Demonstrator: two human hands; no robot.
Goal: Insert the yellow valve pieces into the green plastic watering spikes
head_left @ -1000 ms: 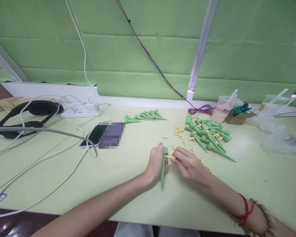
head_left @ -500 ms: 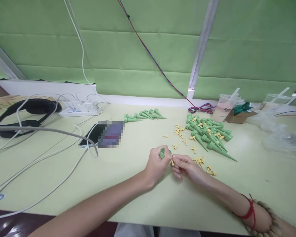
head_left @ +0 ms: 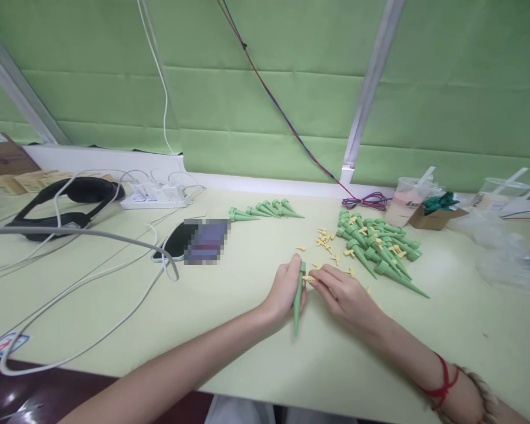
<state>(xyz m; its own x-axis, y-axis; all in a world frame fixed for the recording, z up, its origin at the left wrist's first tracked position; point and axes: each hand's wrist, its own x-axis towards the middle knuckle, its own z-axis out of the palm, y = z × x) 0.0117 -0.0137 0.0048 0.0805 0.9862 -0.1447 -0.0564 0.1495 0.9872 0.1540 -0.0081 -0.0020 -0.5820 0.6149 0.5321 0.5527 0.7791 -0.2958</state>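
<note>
My left hand [head_left: 284, 290] grips a green plastic spike [head_left: 297, 301] near its wide top, tip pointing down toward me. My right hand [head_left: 341, 291] pinches a small yellow plastic piece [head_left: 308, 278] and holds it against the side of the spike's top. To the right lies a pile of green spikes [head_left: 380, 248] mixed with yellow pieces. Loose yellow pieces [head_left: 325, 241] are scattered between the pile and my hands. A separate row of green spikes [head_left: 265, 210] lies farther back at the middle.
A phone [head_left: 179, 241] lies left of my hands, with white cables [head_left: 83, 306] looping across the table's left side. A power strip [head_left: 156, 199] and a black headset [head_left: 66, 200] sit at back left. Drink cups [head_left: 407, 201], a small cardboard box [head_left: 433, 217] and clear plastic bags [head_left: 507, 259] stand at right.
The spike was turned with its open top facing me half a second ago; now it points down again. My right hand has brought the yellow piece back to its top.
</note>
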